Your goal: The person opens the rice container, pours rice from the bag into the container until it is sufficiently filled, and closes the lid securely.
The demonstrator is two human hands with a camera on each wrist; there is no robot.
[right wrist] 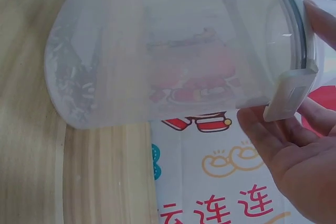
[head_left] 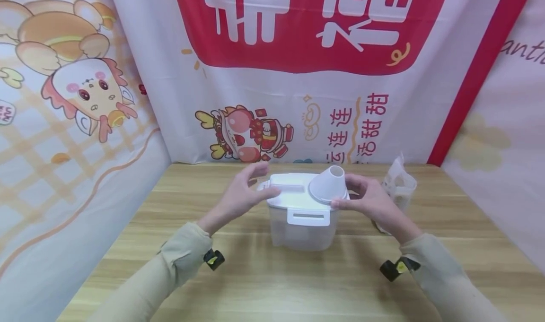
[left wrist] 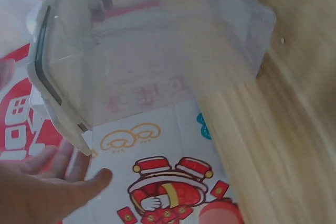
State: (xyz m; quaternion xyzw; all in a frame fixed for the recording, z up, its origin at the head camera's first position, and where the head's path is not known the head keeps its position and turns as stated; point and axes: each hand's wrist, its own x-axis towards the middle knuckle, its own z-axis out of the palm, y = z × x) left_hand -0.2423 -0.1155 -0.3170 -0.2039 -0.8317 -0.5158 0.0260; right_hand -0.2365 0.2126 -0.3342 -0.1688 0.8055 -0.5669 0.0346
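A clear plastic storage container (head_left: 303,234) with a white lid (head_left: 289,199) stands upright on the table; a white cone-shaped spout (head_left: 328,185) rises from the lid's right part. A white side clip (head_left: 308,216) faces me. My left hand (head_left: 242,192) is at the lid's left end, fingers spread and thumb stretched over the edge. My right hand (head_left: 370,201) grips the lid's right end, thumb in front by the cone's base and fingers behind. In the right wrist view, its fingers lie beside a clip (right wrist: 290,94), and small white grains (right wrist: 73,85) show at the container's bottom.
Behind my right hand stands a translucent plastic vessel (head_left: 400,185), partly hidden by that hand. The wooden table (head_left: 204,284) ends at a printed cloth backdrop (head_left: 255,85), with more printed cloth on the left (head_left: 76,170) and right sides.
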